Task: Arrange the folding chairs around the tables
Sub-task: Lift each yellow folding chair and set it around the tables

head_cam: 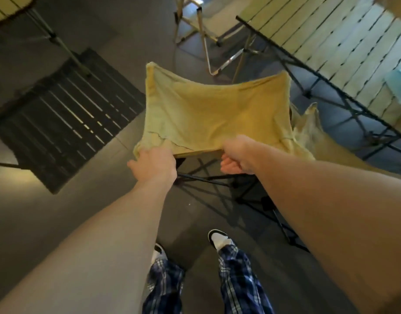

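Note:
A folding chair with a yellow cloth seat (208,112) and black crossed legs stands in front of me, beside the slatted cream table (326,48) on the right. My left hand (155,163) grips the near left edge of the cloth. My right hand (237,158) curls under the near edge of the seat and holds it. A second folding chair with a pale wooden frame (201,30) stands further off at the table's left end.
A black slatted table (65,118) is on the left. Another table's edge and a thin leg (47,35) show at the top left. A tan fur or cloth (308,128) lies to the right of the chair. My feet stand on grey floor.

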The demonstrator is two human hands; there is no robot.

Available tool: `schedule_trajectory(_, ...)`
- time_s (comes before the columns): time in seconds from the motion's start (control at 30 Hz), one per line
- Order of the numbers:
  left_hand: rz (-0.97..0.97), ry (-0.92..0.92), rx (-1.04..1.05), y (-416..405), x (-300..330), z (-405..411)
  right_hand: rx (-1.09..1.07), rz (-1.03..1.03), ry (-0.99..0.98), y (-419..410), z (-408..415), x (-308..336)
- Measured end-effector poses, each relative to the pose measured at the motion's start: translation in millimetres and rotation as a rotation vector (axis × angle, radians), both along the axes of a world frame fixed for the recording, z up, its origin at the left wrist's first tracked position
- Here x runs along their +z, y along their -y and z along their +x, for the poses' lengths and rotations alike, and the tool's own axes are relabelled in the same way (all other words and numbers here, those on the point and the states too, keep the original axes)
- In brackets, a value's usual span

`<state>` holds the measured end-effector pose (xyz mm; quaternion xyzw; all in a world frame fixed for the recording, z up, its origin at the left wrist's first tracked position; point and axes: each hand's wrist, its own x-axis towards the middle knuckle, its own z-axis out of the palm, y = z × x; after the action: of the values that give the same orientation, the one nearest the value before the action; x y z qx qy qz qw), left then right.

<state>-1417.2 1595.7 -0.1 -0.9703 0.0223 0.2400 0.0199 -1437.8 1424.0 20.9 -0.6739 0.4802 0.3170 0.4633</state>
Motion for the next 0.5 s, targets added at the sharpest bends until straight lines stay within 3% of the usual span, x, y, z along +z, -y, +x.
schedule_trajectory(0.1,0.020,0.084,-0.059,-34.0,2.0,34.9,0.314,-0.174,0.099,-33.3,4.3,6.1)
schedule_trajectory(0.23,0.093,0.021,-0.115,-49.5,12.5,77.0,0.285,-0.164,0.089,-61.9,18.7,3.0)
schedule_trajectory(0.4,-0.041,-0.113,-0.397,-8.7,-8.4,86.7,0.456,-0.159,0.037,-43.2,30.8,3.1)
schedule_trajectory(0.5,-0.056,-0.133,-0.356,14.6,-18.4,118.2,0.509,-0.184,0.058,-21.0,44.5,-4.9)
